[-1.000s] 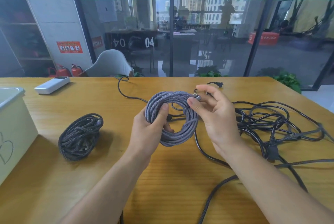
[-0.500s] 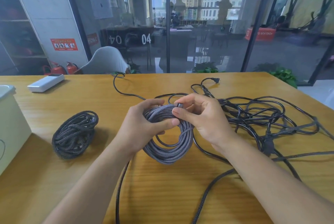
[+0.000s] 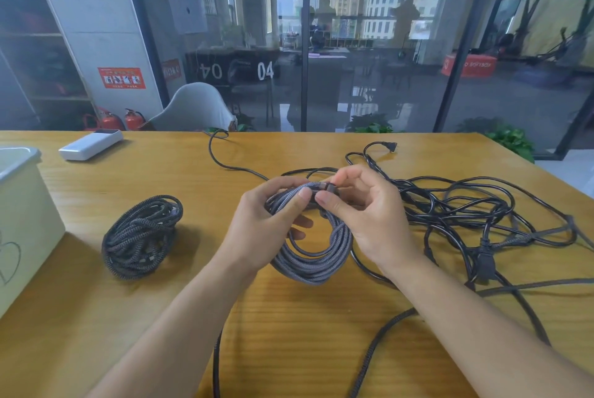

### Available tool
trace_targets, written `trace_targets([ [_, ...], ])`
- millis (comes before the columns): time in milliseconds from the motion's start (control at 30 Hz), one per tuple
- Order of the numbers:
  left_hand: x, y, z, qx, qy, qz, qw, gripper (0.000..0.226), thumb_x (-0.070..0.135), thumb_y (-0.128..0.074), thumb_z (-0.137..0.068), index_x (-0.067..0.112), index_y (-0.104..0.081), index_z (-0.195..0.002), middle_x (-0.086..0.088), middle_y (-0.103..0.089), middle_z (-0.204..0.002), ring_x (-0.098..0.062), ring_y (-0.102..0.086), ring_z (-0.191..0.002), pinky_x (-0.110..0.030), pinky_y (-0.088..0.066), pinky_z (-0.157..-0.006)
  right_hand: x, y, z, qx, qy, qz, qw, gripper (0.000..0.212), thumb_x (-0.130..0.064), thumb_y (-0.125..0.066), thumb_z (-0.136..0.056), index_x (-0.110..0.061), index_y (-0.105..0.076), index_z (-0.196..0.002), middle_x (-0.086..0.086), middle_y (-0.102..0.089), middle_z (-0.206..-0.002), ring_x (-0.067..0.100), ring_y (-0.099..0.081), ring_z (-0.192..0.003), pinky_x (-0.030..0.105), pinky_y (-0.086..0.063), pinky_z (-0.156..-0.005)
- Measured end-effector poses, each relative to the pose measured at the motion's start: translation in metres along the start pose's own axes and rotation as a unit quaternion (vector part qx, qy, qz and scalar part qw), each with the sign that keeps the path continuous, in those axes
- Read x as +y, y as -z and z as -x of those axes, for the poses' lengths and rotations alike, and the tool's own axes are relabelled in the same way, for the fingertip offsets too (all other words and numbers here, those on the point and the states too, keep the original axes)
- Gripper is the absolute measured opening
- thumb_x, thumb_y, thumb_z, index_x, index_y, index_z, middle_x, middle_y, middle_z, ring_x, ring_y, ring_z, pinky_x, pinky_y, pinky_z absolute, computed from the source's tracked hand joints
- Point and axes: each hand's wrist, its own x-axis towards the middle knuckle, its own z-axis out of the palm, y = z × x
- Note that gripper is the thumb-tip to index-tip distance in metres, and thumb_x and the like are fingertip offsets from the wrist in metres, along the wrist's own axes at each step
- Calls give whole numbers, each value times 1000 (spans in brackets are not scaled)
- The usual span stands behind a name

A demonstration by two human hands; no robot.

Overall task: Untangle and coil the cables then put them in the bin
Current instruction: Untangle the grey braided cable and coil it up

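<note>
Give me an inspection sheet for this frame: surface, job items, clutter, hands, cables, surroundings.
Surface: wooden table.
Job's things: grey coil held in both hands; dark coil lying to its left; bin at left edge.
Clutter: white remote at far left.
Hands: left hand grips the grey coil; right hand pinches its plug end.
Cables: black tangle loose on the right.
Surroundings: glass wall, white chair, fire extinguishers.

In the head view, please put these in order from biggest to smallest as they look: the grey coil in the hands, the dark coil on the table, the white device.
1. grey coil, looks largest, though it is nearer the camera
2. dark coil, close to it in size, so their order is unsure
3. white device, clearly smallest, but farthest away
</note>
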Motion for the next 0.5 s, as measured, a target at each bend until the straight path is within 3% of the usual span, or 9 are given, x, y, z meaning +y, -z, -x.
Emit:
trace_targets([
  [133,1,-4,2,6,-15,5,1000,24,37,-68,-96,21,-76,-113,-7,-77,-90,-26,-72,-77,-34,-57,-65,-3,-1,1,-9,12,25,1000,32,-17,-87,-84,-17,-60,-102,1,-74,-94,23,-71,-85,35,-60,-73],
  [233,-1,-4,2,-9,-30,-12,999,29,43,-70,-92,24,-75,-113,-8,-77,-89,-36,-72,-80,-39,-58,-67,-7,1,1,2,2,4,1000,27,-22,-87,-84,-21,-67,-102,5,-73,-91,24,-71,-81,27,-58,-68],
  [400,1,1,0,-57,-42,-36,997,37,23,-84,-84,22,-71,-119,-5,-78,-93,-25,-74,-82,-33,-60,-66,-5,-2,1,5,-34,-36,999,14,-17,-84,-86,-18,-75,-96,-2,-73,-87,14,-64,-77,28,-58,-73],
  [500,-1,0,0,-54,-34,-30,997,32,13,-81,-89,21,-72,-118,-4,-78,-95,-25,-75,-84,-32,-60,-68,-4,1,-1,-4,-78,-82,994,17,-14,-83,-86,-11,-74,-100,1,-72,-88,14,-63,-79,28,-59,-77],
])
